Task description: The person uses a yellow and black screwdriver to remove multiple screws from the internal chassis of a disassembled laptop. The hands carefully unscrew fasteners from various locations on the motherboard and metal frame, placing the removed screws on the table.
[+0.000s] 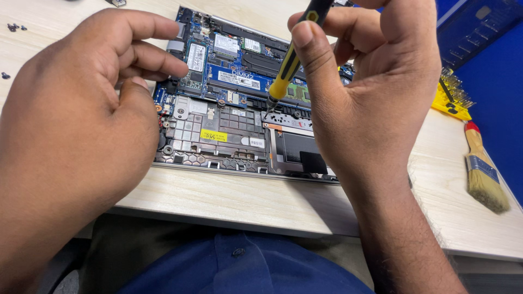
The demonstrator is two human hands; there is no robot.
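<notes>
While the right hand (pixel 376 81) pinches a black-and-yellow screwdriver (pixel 290 60), its tip stands on the opened laptop (pixel 229 125)

Fingers and thumb of the right hand are closed around the screwdriver's upper shaft, holding it tilted, with the tip down at a spot near the middle of the laptop's exposed insides, just above the dark trackpad plate; whether it sits in a screw head is too small to tell. The left hand (pixel 81 125) holds nothing, its fingers loosely curled and apart, resting at the laptop's left edge. The laptop lies bottom-up and uncovered on the pale wooden surface (pixel 229 196), close to its near edge. To the right lie a paintbrush (pixel 482 169) and a yellow bit holder (pixel 452 100), well apart from the hands. A few small dark screws (pixel 15 26) sit at far left
</notes>
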